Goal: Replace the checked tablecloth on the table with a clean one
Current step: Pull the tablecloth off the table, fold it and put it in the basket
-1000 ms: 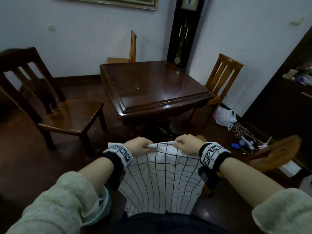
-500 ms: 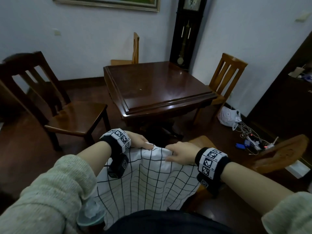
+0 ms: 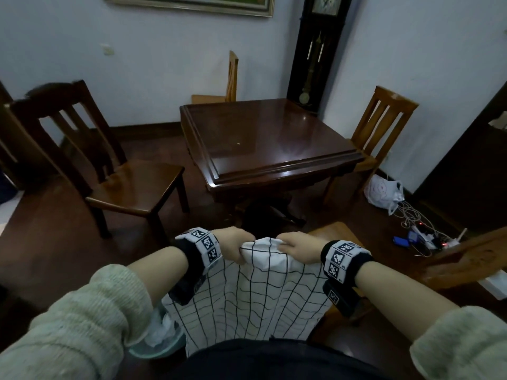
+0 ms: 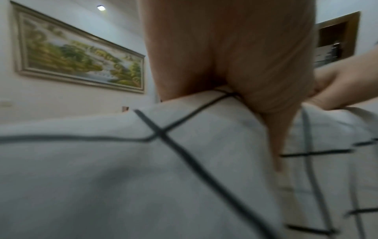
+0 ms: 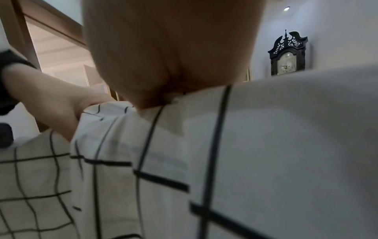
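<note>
Left hand (image 3: 233,244) and right hand (image 3: 297,246) fisted on checked tablecloth (image 3: 247,294) top edge, length hanging downward

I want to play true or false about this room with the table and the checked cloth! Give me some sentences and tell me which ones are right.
1. Both hands hold the checked tablecloth. True: the left hand and the right hand each grip its top edge.
2. The checked tablecloth lies spread on the table. False: the dark wooden tabletop is bare, and the cloth hangs in front of the person.
3. A tall clock stands in the corner behind the table. True.
4. The picture hangs on the wall. True.
5. The chair to the left of the table has a cloth on its seat. False: its seat is bare wood.
</note>
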